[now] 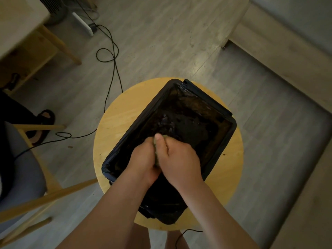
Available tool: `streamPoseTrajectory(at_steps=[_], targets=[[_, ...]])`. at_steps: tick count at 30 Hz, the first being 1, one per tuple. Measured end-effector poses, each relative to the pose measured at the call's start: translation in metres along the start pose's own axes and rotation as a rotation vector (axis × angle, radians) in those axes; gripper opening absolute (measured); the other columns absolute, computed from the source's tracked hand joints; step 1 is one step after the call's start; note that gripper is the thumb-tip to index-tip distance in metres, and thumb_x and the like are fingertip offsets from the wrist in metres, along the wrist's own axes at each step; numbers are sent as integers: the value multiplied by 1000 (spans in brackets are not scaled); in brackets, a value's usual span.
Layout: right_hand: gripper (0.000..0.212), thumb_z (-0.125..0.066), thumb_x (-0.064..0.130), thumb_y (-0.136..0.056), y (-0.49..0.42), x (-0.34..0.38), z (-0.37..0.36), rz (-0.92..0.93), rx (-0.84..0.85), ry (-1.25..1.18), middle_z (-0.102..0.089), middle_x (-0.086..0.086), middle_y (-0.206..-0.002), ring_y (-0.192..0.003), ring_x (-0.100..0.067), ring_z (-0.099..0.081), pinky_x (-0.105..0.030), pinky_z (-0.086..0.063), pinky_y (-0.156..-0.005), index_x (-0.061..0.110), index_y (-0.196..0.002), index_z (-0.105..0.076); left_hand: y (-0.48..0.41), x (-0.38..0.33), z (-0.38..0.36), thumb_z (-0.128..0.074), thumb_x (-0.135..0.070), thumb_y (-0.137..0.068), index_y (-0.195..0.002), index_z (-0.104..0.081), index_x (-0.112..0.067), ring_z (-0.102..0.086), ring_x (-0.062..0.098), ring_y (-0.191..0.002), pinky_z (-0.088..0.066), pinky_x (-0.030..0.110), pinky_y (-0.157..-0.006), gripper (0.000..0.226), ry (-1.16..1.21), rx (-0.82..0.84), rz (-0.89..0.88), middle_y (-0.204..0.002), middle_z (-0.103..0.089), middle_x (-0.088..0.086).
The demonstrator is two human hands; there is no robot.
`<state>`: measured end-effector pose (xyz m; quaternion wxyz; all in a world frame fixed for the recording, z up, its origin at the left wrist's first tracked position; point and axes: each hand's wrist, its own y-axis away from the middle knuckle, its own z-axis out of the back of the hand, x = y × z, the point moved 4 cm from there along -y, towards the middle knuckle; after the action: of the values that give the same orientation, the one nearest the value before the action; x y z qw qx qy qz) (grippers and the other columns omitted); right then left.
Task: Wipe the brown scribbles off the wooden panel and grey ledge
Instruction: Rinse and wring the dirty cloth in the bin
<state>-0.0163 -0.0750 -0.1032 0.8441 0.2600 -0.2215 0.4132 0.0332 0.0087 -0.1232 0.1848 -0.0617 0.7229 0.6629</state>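
Squeezed a sponge (156,155) between both hands, low over the near half of a black tub (231,124). Curled the left hand (143,157) round its left side, fingers tucked under and out of sight. Wrapped the right hand (181,159) over its right side, thumb laid straight along the top and pointing away. Left only a thin greenish strip of it showing between the palms, plus a bit beside the thumb tip. Reached in with both forearms from the near edge.

Stood the tub skewed on a round wooden stool (118,123), one corner toward the upper right. Lined with a black bag (161,212) folded over the rim and hanging off the near side. Looked dark and wet inside; could not tell what lay at the bottom.

Ran along the upper right, well apart from the hands: a pale wooden panel (265,44) with a grey ledge (296,18) above it. Could not make out scribbles there in the dim light.

Lay below the panel, right of the stool: a grey rug (269,123). Looped across the floor from a white power strip (83,24) past the stool's left side: a black cable (113,56). Stood at far left: a wooden chair (25,169) with a grey seat, a sandalled foot (44,121) just beyond it, and a pale table (19,17) in the upper corner.
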Motion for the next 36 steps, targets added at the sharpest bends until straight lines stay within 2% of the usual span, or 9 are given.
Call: streamPoseTrajectory(at_steps=[4,8,12,15,19,23,28,32,36], targets=[[44,-34,52,-108,-20,-30,6,-212,-15,-150,-63,0,-81,-74,-20,-63,-40,-52,-65,19,-89,-56,1,3,-11,-42,-35,-111,-112,-71,-9,-79,27,-81,-60,40,-70,38,57,2,17,-92,-79,15],[32,-39,55,-106,-25,-38,9,-418,174,-423,-61,-4,-112,-94,-18,-62,-39,-51,-77,27,-108,-53,0,3,-14,-44,-41,-108,-108,-75,-11,-77,28,-75,-59,38,-64,43,53,94,75,-94,-79,13],[32,-39,52,-107,-16,-33,13,-571,285,-580,-62,-2,-105,-90,-15,-60,-35,-48,-70,24,-113,-55,0,2,-17,-44,-44,-105,-106,-77,-7,-76,30,-81,-58,39,-69,50,96,189,148,-98,-77,15],[34,-39,46,-109,-12,-33,21,-554,135,-493,-64,-5,-97,-79,-14,-60,-31,-48,-62,15,-112,-54,-2,4,-20,-40,-52,-107,-126,-71,-5,-73,33,-108,-58,44,-88,60,79,178,135,-118,-74,18],[45,-36,55,-108,-8,-28,29,-433,97,-451,-64,1,-89,-77,-12,-63,-28,-44,-58,17,-104,-59,0,-2,-16,-42,-51,-108,-130,-61,-5,-77,34,-96,-63,46,-76,54,9,85,30,-112,-75,16],[27,-43,47,-108,-9,-24,40,-342,58,-418,-65,-2,-91,-75,-16,-67,-32,-52,-57,21,-114,-43,10,-19,-9,-46,-61,-103,-126,-60,-14,-71,23,-99,-64,46,-80,54,-304,67,-152,-112,-67,3],[17,-47,44,-106,-16,-29,40,-445,427,-515,-60,5,-128,-101,-7,-60,-32,-51,-86,42,-118,-60,17,-29,-10,-62,-37,-103,-111,-73,-3,-77,21,-94,-63,36,-85,36,-432,268,-186,-104,-79,11],[85,-68,41,-91,-8,-15,45,-155,703,-201,-28,14,-151,-112,-5,-52,-19,-44,-79,39,-160,-18,10,-37,-7,-52,-10,-103,-108,-67,2,-74,29,-88,-63,42,-76,20,-268,270,-78,-100,-72,20],[108,-80,36,-83,-10,-8,45,-43,566,-79,-29,6,-157,-115,-7,-45,-14,-41,-80,31,-164,-9,9,-48,-10,-40,1,-93,-122,-61,10,-72,39,-104,-60,53,-90,37,-271,430,-6,-117,-67,30]])
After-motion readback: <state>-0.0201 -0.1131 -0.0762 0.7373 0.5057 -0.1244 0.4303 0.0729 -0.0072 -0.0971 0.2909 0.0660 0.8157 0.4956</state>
